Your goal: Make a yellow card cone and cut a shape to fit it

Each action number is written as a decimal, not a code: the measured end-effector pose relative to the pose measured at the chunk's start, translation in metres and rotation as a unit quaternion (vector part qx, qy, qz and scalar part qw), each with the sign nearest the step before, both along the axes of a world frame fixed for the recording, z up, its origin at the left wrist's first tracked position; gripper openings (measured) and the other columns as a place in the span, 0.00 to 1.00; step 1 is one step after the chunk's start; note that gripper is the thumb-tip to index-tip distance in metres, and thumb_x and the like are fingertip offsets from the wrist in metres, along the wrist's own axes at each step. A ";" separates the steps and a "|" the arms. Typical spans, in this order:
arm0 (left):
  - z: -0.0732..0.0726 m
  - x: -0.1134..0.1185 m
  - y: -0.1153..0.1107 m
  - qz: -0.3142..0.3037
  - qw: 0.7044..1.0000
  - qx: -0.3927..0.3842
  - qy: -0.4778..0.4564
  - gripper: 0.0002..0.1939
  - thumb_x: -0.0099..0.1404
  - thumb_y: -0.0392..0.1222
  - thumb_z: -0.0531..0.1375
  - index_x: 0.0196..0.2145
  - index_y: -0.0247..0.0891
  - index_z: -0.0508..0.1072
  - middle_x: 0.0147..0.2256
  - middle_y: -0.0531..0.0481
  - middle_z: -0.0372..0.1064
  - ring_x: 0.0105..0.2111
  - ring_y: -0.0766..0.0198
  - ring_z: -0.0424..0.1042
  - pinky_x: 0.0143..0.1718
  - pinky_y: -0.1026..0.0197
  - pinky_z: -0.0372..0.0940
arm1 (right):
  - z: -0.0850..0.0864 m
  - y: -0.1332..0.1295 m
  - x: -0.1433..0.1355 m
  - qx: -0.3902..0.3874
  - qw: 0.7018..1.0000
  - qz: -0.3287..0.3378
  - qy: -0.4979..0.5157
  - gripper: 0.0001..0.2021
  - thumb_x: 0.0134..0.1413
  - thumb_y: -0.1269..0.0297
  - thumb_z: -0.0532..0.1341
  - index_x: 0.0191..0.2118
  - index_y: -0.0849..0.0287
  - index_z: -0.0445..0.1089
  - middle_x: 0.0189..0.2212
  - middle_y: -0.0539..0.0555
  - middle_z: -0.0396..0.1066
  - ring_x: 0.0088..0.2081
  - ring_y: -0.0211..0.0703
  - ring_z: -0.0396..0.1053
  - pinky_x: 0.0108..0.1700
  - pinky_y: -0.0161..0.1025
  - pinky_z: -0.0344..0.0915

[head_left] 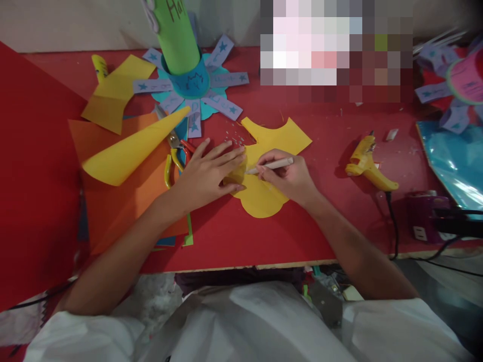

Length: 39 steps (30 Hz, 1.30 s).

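Observation:
A yellow paper piece (264, 198) with a scalloped lower edge lies on the red table in the middle. My left hand (207, 173) rests flat with fingers spread over its left side. In my right hand (289, 176) is a pale pen (279, 163), its tip touching the yellow paper close to my left fingers. Left of my left hand are scissors with yellow and red handles (175, 156), partly under a yellow paper cone (132, 148). Orange sheets (132, 206) lie beneath the cone.
A green paper cylinder (177, 40) stands in a blue ring with purple strips at the back. To the right lie a yellow glue gun (370, 163), a purple box (428, 208) and a shiny blue packet (456, 161). The red table (234, 241) ends close to my body.

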<state>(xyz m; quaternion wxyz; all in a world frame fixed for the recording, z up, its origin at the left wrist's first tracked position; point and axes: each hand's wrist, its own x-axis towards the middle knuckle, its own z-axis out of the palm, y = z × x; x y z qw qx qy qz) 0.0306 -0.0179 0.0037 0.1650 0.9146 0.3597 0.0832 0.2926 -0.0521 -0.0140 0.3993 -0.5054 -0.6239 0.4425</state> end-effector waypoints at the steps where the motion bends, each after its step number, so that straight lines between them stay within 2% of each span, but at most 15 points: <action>1: 0.001 0.000 0.000 0.001 1.000 -0.001 0.000 0.33 0.76 0.51 0.64 0.75 0.49 0.67 0.75 0.47 0.63 0.78 0.42 0.59 0.81 0.28 0.43 | 0.001 0.000 0.000 -0.001 1.000 -0.001 0.002 0.16 0.67 0.46 0.69 0.40 0.55 0.77 0.30 0.51 0.79 0.29 0.40 0.75 0.31 0.39 0.67; 9: 0.003 0.001 0.000 0.003 1.000 -0.005 0.002 0.34 0.74 0.48 0.66 0.75 0.51 0.67 0.75 0.48 0.63 0.78 0.42 0.59 0.81 0.27 0.43 | 0.001 0.000 0.000 -0.032 0.999 0.015 0.021 0.21 0.64 0.40 0.70 0.40 0.55 0.77 0.29 0.52 0.79 0.30 0.43 0.76 0.30 0.39 0.70; 39: 0.002 0.002 0.000 0.003 1.000 -0.011 0.000 0.34 0.75 0.48 0.64 0.75 0.49 0.67 0.75 0.49 0.63 0.79 0.43 0.58 0.81 0.27 0.43 | 0.003 0.001 0.000 -0.042 0.998 0.027 0.029 0.21 0.63 0.40 0.71 0.38 0.56 0.78 0.26 0.51 0.79 0.28 0.42 0.75 0.30 0.38 0.70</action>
